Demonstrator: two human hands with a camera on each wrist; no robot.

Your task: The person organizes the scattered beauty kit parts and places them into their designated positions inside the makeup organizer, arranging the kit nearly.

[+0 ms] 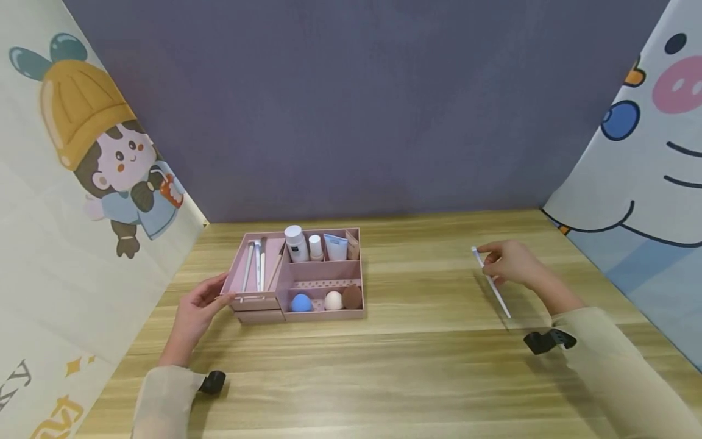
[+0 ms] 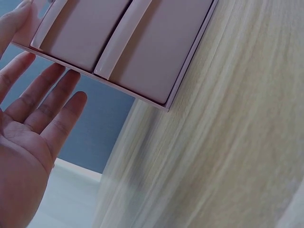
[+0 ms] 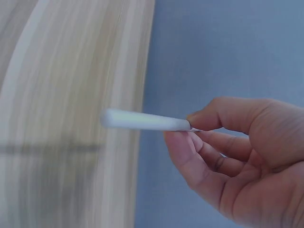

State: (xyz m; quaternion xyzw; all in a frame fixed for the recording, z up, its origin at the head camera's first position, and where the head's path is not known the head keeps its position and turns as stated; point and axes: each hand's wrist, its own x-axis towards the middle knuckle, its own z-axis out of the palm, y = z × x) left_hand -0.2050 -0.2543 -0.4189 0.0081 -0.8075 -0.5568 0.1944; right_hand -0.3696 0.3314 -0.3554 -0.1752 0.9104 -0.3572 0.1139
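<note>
My right hand (image 1: 507,262) pinches a slim white makeup brush (image 1: 496,294) between thumb and fingers, over the right part of the table. In the right wrist view, the brush's rounded white handle (image 3: 142,121) points left, away from the fingertips. On the left, a pink makeup organizer (image 1: 323,268) stands on the table. My left hand (image 1: 197,308) touches its front left corner, the thumb on the front and the fingers fairly straight along the side. Several makeup brushes (image 1: 259,265) lie in its left compartment. The left wrist view shows the organizer's two drawers (image 2: 85,35), both closed.
At the organizer's back stand a white bottle (image 1: 296,244), a smaller bottle (image 1: 315,249) and a tube (image 1: 336,247). Blue (image 1: 301,303), cream (image 1: 333,300) and brown (image 1: 352,297) sponges sit in front. A grey panel (image 1: 373,116) rises behind the wooden table (image 1: 384,378).
</note>
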